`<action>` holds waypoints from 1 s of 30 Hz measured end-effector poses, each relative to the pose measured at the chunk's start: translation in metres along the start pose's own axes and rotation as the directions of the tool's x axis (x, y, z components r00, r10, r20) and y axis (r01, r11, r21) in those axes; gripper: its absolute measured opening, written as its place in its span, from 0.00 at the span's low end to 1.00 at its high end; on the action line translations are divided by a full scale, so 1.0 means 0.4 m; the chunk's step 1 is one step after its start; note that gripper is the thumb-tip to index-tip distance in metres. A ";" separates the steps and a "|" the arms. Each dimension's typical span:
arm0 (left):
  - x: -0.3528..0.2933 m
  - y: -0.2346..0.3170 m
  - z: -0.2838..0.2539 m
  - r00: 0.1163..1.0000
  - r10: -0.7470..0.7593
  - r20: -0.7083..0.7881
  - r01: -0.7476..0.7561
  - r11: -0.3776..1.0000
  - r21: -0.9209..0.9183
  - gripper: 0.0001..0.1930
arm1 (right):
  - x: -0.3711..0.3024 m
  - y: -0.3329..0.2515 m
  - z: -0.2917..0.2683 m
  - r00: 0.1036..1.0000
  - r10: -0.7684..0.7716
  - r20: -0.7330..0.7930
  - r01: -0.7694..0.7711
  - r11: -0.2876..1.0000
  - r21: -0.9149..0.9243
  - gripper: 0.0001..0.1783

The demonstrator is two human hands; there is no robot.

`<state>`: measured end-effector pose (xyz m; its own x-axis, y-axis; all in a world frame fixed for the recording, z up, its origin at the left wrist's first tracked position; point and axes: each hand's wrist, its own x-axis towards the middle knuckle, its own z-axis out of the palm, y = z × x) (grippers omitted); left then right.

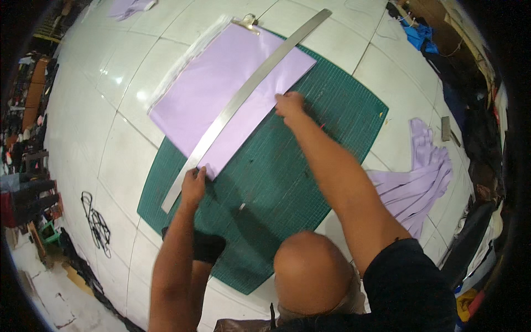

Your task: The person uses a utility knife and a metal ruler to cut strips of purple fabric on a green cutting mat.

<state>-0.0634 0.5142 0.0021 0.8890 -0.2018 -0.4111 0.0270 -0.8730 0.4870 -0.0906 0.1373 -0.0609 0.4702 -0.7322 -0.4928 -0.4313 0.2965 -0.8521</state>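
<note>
A folded stack of lilac fabric lies at a slant over the green cutting mat, with a white layer along its far left edge. A long steel ruler rests diagonally across it. My left hand is closed at the fabric's near corner, right beside the ruler's lower part. Farther up, my right hand pinches the fabric's right edge between thumb and fingers. A metal binder clip grips the fabric's far end.
Lilac fabric strips lie heaped on the white tiled floor at right, near a small grey block. A black cord lies at left. My bent knee is close to the mat's near edge.
</note>
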 end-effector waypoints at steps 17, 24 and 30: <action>-0.160 0.070 0.233 0.918 -0.387 -0.085 0.278 0.781 -0.560 0.10 | -0.073 0.024 -0.151 0.977 -0.080 -0.199 0.030 0.970 -0.240 0.12; -0.386 0.129 0.409 0.900 -0.424 0.104 0.405 0.724 -0.559 0.11 | -0.150 0.100 -0.422 0.953 -0.055 -0.299 -0.069 0.920 -0.386 0.17; -0.480 0.176 0.456 0.878 -0.478 0.003 0.403 0.737 -0.542 0.14 | -0.207 0.124 -0.499 0.945 -0.032 -0.325 -0.067 0.955 -0.288 0.18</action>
<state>-0.3155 0.4106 -0.0252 0.7666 0.2385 -0.5962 0.6260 -0.4845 0.6111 -0.3044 0.0902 -0.0272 0.2081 -0.9007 -0.3813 -0.6653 0.1554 -0.7303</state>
